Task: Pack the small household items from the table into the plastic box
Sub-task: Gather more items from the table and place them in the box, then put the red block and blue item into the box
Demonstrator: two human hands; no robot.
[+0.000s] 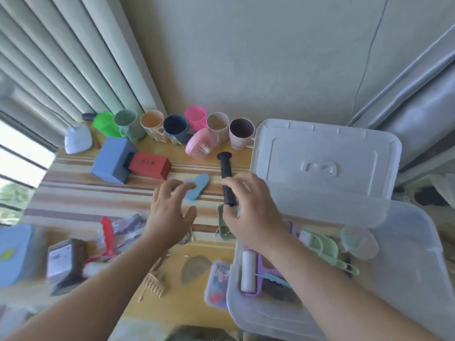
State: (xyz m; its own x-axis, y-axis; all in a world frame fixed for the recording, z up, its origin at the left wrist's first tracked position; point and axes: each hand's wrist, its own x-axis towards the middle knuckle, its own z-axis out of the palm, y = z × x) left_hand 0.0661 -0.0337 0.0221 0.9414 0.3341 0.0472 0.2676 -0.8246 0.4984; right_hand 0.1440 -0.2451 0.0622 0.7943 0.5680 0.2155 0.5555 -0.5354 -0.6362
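Observation:
A clear plastic box [406,267] stands at the right with its white lid [320,163] propped up behind. Inside lie a lint roller [248,270] on a purple frame and a green plastic piece [325,249]. A black handle [226,173] lies on the striped table [86,193]. My right hand [251,210] hovers at its lower end, thumb and fingers spread on either side of it. My left hand [170,215] is spread open, its fingertips at a flat blue oval item [200,182]. A green item [222,225] shows partly under my right hand.
Several cups [177,127] line the back edge by the wall. A blue block [114,159] and red block [150,164] lie at the left. Nearer me are a red brush [107,237], a dark box [65,262], a beige comb [154,284] and a small clear case [218,281].

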